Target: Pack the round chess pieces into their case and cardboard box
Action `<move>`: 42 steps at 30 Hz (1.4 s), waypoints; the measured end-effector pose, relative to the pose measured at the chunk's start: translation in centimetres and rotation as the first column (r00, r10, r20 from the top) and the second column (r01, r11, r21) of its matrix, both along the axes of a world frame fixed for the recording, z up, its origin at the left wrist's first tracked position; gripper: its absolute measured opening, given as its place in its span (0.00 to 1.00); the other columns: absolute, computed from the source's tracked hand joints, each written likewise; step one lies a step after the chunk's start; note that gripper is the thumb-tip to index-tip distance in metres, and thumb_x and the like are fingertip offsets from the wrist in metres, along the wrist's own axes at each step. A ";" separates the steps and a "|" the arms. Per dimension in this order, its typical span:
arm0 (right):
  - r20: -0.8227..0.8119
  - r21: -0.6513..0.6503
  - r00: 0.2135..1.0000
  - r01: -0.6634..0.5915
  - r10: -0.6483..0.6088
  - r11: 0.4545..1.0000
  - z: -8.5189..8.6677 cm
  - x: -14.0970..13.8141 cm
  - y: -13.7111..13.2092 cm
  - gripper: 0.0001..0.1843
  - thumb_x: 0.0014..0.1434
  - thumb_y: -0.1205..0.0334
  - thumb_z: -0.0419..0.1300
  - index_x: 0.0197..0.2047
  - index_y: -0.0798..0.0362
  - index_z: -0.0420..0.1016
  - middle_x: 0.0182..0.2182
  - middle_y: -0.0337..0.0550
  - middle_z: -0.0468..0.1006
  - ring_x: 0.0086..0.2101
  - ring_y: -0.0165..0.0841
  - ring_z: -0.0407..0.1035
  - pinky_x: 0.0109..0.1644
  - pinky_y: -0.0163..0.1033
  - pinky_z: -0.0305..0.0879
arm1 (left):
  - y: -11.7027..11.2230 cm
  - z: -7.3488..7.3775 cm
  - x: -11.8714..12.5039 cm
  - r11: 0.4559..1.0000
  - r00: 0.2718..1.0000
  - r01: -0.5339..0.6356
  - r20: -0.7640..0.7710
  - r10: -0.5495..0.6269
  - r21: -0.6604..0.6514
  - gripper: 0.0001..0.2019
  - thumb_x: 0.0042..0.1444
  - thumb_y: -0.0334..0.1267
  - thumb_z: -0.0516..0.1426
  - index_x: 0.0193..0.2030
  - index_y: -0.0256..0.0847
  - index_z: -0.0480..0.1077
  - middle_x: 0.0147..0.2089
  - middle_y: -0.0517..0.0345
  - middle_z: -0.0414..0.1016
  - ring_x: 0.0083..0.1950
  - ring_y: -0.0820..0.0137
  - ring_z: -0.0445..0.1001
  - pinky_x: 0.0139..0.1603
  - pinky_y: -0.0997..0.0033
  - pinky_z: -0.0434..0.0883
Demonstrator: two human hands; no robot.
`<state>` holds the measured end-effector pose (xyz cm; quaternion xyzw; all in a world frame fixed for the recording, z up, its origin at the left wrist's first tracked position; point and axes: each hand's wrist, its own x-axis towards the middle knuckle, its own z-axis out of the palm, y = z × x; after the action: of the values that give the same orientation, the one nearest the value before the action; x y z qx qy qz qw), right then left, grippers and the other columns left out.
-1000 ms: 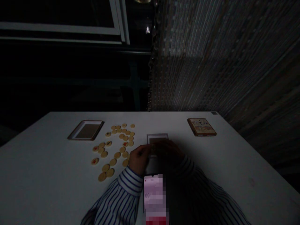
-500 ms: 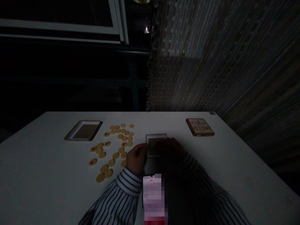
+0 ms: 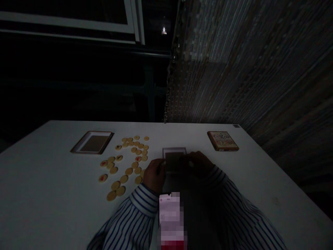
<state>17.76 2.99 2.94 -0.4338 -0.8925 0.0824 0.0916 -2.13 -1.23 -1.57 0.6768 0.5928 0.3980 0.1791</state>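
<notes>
The scene is very dark. My left hand (image 3: 154,175) and my right hand (image 3: 199,163) meet at a small flat dark square thing (image 3: 174,160) with a pale rim, near the middle of the white table (image 3: 52,194). Each hand curls its fingers on one side of the square thing. Both arms wear striped sleeves. Several round cream game discs (image 3: 127,163), some with red marks, lie scattered just left of my left hand.
A shallow open box tray (image 3: 92,142) lies at the back left of the table. A printed box lid (image 3: 223,140) lies at the back right. A lit phone screen (image 3: 170,218) shows low between my arms. A woven curtain (image 3: 247,62) hangs behind.
More of the dark square thing shows between my hands than a second ago. The hands stay at about the same spot, and the view has shifted slightly.
</notes>
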 end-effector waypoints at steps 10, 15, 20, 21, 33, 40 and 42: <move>0.147 -0.099 0.988 -0.030 0.044 0.995 0.8 -0.8 -0.1 0.11 0.53 0.58 0.54 0.38 0.48 0.74 0.37 0.43 0.75 0.36 0.32 0.68 0.38 0.35 0.60 | 0.1 -0.4 -0.1 1.000 0.996 0.018 -0.087 -0.017 0.008 0.12 0.50 0.31 0.49 0.40 0.35 0.69 0.39 0.51 0.73 0.41 0.67 0.71 0.43 0.66 0.69; 0.206 -0.127 0.978 -0.010 0.036 0.992 0.9 -0.9 0.1 0.13 0.53 0.55 0.55 0.40 0.46 0.74 0.39 0.44 0.74 0.39 0.33 0.67 0.39 0.35 0.59 | 0.2 -0.6 -0.2 0.999 0.995 0.017 -0.096 -0.014 0.034 0.12 0.51 0.32 0.49 0.39 0.36 0.69 0.38 0.51 0.73 0.41 0.67 0.71 0.42 0.65 0.70; 0.254 -0.127 0.966 -0.006 0.038 0.992 1.4 -1.1 0.1 0.12 0.54 0.53 0.53 0.39 0.43 0.73 0.41 0.41 0.73 0.40 0.36 0.66 0.38 0.38 0.59 | 0.2 -0.6 -0.2 0.999 0.994 0.026 -0.111 -0.023 0.026 0.12 0.51 0.32 0.49 0.40 0.37 0.69 0.37 0.52 0.74 0.40 0.68 0.71 0.41 0.66 0.70; 0.266 -0.133 0.963 -0.002 0.037 0.991 1.5 -1.2 0.1 0.12 0.53 0.52 0.53 0.39 0.43 0.73 0.41 0.41 0.73 0.41 0.36 0.66 0.38 0.38 0.59 | 0.2 -0.6 -0.2 0.999 0.993 0.025 -0.115 -0.022 0.023 0.12 0.51 0.32 0.49 0.40 0.37 0.69 0.37 0.51 0.74 0.40 0.67 0.72 0.41 0.66 0.70; 0.330 -0.166 0.943 0.012 0.044 0.986 2.1 -1.6 0.1 0.12 0.53 0.52 0.53 0.38 0.42 0.74 0.41 0.39 0.73 0.41 0.35 0.66 0.41 0.40 0.58 | 0.2 -0.7 -0.3 0.999 0.993 0.029 -0.115 -0.024 0.040 0.12 0.51 0.32 0.49 0.39 0.37 0.70 0.37 0.51 0.74 0.40 0.68 0.72 0.40 0.67 0.70; 0.436 -0.131 0.900 0.035 0.026 0.991 2.8 -2.1 0.4 0.12 0.54 0.54 0.52 0.38 0.47 0.73 0.41 0.42 0.74 0.41 0.36 0.66 0.39 0.38 0.59 | 0.2 -0.9 -0.2 0.999 0.993 0.023 -0.116 -0.018 0.049 0.11 0.50 0.32 0.49 0.38 0.37 0.70 0.37 0.52 0.74 0.40 0.68 0.72 0.41 0.67 0.70; 0.452 -0.115 0.892 0.029 0.026 0.993 2.8 -2.3 0.6 0.13 0.54 0.53 0.51 0.36 0.47 0.73 0.40 0.43 0.75 0.40 0.36 0.67 0.38 0.37 0.59 | 0.2 -0.8 -0.2 0.999 0.993 0.024 -0.117 -0.019 0.039 0.11 0.50 0.32 0.49 0.38 0.37 0.70 0.37 0.52 0.74 0.40 0.68 0.72 0.41 0.67 0.70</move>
<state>15.47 3.59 5.71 -0.4464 -0.8825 0.0318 -0.1444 -2.36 -1.02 -2.37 0.7087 0.5869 0.3678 0.1346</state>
